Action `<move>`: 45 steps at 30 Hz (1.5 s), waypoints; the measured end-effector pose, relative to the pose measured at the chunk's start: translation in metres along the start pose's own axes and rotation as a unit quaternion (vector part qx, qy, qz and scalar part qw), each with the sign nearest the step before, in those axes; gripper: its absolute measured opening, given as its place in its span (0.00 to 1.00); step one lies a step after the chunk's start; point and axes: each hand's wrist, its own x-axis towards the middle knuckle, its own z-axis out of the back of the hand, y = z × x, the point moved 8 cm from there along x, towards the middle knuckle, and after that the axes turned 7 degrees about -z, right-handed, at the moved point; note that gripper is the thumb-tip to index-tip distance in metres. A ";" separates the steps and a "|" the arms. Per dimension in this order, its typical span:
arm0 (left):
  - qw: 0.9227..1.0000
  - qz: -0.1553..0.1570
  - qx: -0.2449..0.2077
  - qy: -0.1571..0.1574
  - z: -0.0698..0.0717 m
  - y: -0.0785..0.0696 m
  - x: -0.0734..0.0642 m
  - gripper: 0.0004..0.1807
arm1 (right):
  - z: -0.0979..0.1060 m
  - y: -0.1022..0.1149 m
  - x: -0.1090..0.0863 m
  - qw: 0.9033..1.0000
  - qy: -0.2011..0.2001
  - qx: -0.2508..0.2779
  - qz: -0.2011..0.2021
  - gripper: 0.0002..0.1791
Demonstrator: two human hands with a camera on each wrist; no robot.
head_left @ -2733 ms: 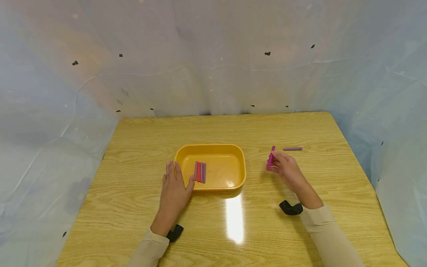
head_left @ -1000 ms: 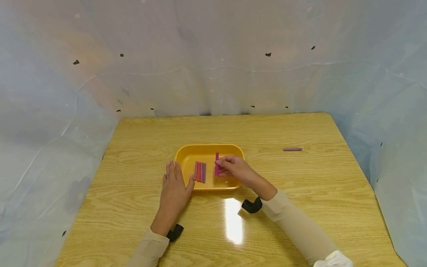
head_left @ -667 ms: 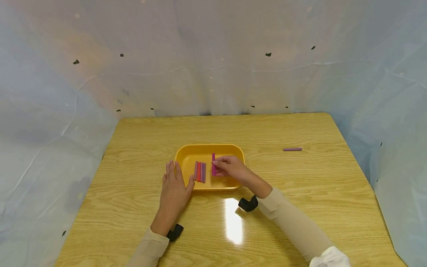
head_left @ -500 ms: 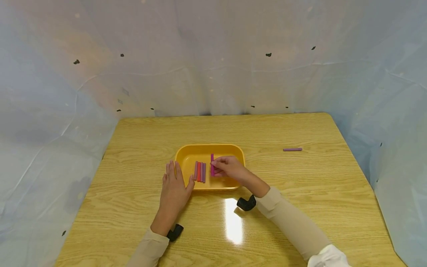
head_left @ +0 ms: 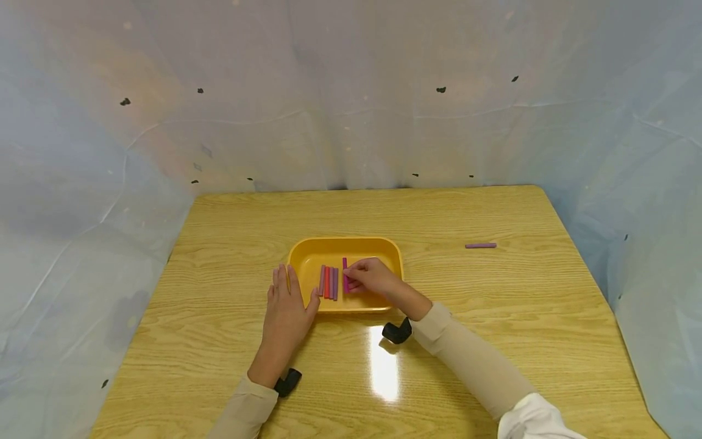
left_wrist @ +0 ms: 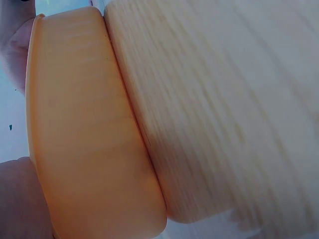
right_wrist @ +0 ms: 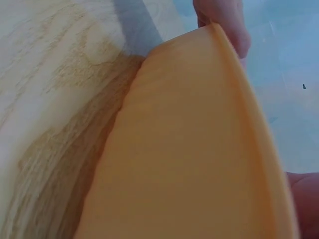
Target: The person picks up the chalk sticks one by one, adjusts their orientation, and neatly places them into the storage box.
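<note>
In the head view a shallow yellow tray (head_left: 378, 310) sits on the wooden table. My left hand (head_left: 289, 311) rests over its left front corner with straight fingers, thumb along the front rim. Several thin sticks lie side by side in the tray's left half: a red stick (head_left: 327, 282) among purple ones, the rightmost purple stick (head_left: 336, 284) closest to the middle. My right hand (head_left: 374, 279) reaches over the right side and pinches a magenta stick (head_left: 345, 264) just right of that row, roughly parallel to it. Both wrist views show mostly the tray's outer wall (left_wrist: 89, 119).
One more purple stick (head_left: 481, 246) lies crosswise on the table, right of the tray. Black wrist cameras (head_left: 397, 331) hang beside both wrists. A pale sheet (head_left: 351, 122) rises behind the table and at both sides.
My right hand has carried the magenta stick from the table at the right into the tray, then slightly left and lower toward the row. The left hand has stayed put.
</note>
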 end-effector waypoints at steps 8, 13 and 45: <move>1.000 0.001 -0.004 0.002 -0.001 0.000 0.000 0.44 | -0.008 -0.010 0.008 1.000 0.006 -0.008 -0.019 0.14; 1.000 0.002 -0.003 0.003 -0.001 0.001 -0.001 0.44 | -0.009 -0.010 0.010 0.999 -0.003 -0.017 -0.034 0.13; 1.000 -0.008 -0.003 -0.010 0.000 0.000 0.000 0.43 | -0.011 -0.012 0.017 0.998 -0.007 -0.042 -0.055 0.12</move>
